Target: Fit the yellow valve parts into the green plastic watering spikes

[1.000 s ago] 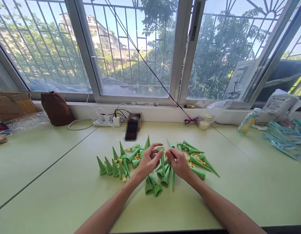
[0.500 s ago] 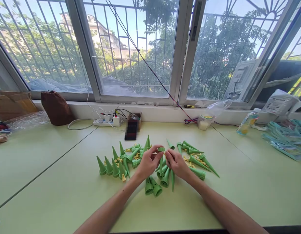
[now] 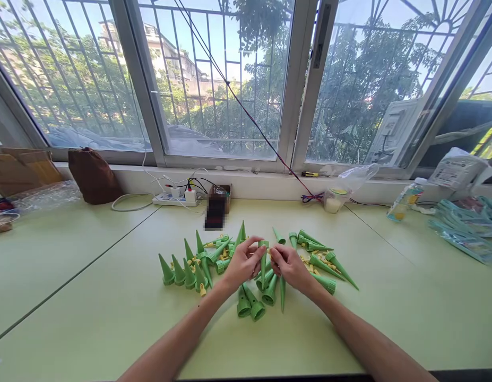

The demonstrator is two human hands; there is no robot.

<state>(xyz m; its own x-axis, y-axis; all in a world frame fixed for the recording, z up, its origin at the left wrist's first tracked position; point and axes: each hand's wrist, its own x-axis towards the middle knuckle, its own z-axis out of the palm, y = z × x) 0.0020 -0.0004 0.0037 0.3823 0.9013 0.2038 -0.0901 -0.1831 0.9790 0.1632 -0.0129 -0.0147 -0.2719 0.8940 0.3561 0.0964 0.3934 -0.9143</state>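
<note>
My left hand [image 3: 242,263] is closed around a green plastic cone-shaped spike [image 3: 263,265], its wide collar up and its point down. Close on the right, my right hand [image 3: 286,263] pinches a small yellow piece [image 3: 269,251] against the side of that spike near the collar. How far the piece sits in the spike is hidden by the fingers. Below the hands lie loose green spikes [image 3: 255,309] with open ends facing me. Several upright green spikes [image 3: 179,270] stand in rows at the left, with a yellow piece [image 3: 203,289] beside them.
More green spikes [image 3: 327,264] and scattered yellow pieces [image 3: 305,260] lie to the right. Behind are a blurred dark device [image 3: 215,212], a power strip [image 3: 176,198] and a brown bag [image 3: 93,176]. A lidded jar [image 3: 335,200] and a bottle [image 3: 406,199] stand back right.
The green spike in my left hand has tilted slightly, its collar turning a little. My right hand stays beside it with the yellow piece. Everything else rests as before.
</note>
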